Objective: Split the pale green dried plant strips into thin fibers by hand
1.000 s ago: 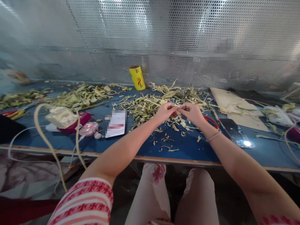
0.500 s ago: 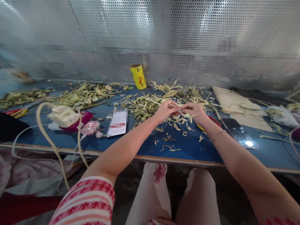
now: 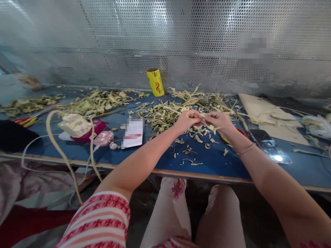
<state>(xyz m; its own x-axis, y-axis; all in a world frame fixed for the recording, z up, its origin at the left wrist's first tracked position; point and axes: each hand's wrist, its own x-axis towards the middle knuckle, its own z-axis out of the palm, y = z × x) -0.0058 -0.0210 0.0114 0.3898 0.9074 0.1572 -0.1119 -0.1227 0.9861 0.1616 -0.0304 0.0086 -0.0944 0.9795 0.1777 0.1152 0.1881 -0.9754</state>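
Note:
My left hand [image 3: 188, 119] and my right hand [image 3: 219, 121] meet above the blue table [image 3: 212, 162], fingertips pinched together on a small pale leaf strip [image 3: 204, 121] held between them. A thin strip end trails from my right hand toward the right. Directly beneath and behind the hands lies a heap of cut green and pale leaf scraps [image 3: 165, 115]. Small loose scraps [image 3: 192, 148] dot the table just in front of my hands. A thin bracelet sits on my right wrist.
A yellow roll [image 3: 155, 82] stands at the back against the perforated metal wall. A white card [image 3: 133, 132], pink items [image 3: 99, 135] and long pale strips [image 3: 58, 144] lie left. A phone [image 3: 269, 146] and cardboard sheets [image 3: 261, 110] lie right. Red-handled scissors [image 3: 234, 136] sit partly under my right wrist.
Both hands have stayed pinched on the strip and kept working it; the camera has shifted slightly, so the scene sits a little further right in view.

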